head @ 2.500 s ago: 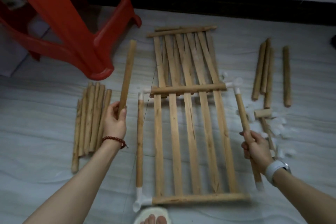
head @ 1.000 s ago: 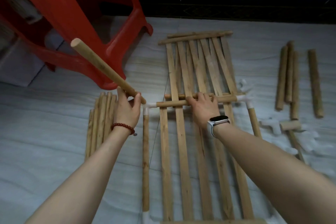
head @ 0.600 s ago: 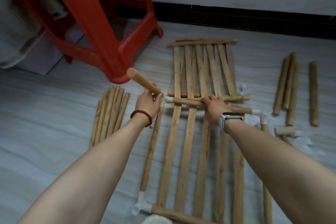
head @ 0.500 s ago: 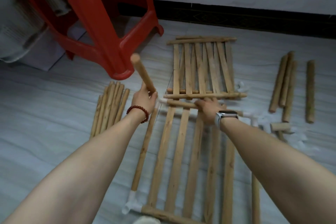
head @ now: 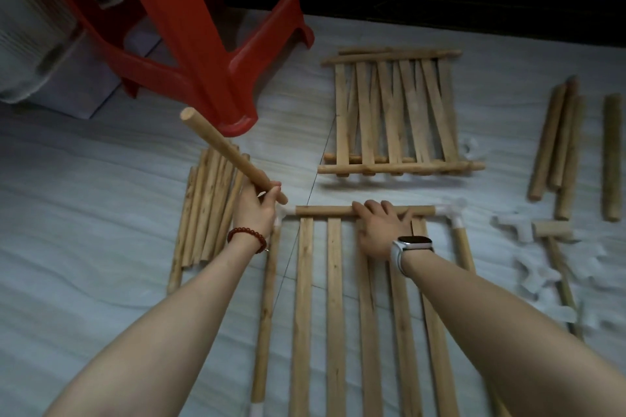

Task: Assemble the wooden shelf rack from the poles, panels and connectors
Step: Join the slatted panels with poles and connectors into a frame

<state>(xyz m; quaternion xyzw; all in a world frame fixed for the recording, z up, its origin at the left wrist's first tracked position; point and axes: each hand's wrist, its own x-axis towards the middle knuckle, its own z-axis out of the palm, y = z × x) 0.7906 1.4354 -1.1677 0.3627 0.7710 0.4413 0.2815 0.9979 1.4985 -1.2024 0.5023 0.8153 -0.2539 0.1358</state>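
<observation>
A red stool (head: 189,30) is standing toward the far-left corner of the floor (head: 84,213), and just below its near leg a bundle of spare poles (head: 206,210) is lying side by side. The left hand (head: 255,205) is gripping a loose pole (head: 230,154) near its lower end, fingers curled round it, so that the pole is slanting up and away to the left while its low tip is hanging right beside the white corner connector (head: 283,213) at the frame's far-left corner.

In the middle, the slatted panel (head: 338,298) being framed is lying flat toward the near edge of the floor, and the right hand (head: 377,230) is pressing down on its top crossbar (head: 364,210) with fingers spread flat — steadying, not gripping. A second panel (head: 394,115) is lying apart, nearer the wall.

The step in hand seems to be seating the pole in that left connector, though the open socket is hard to make out under the hand. To do it well, the person should be bringing the pole into line with the socket before pushing, keeping the crossbar pinned so the joint is not twisting loose.

To the right, the other corner connector (head: 454,211) is joining crossbar and side pole — beyond it, loose white connectors (head: 535,278) and more short poles (head: 562,145) are lying near the right edge.
</observation>
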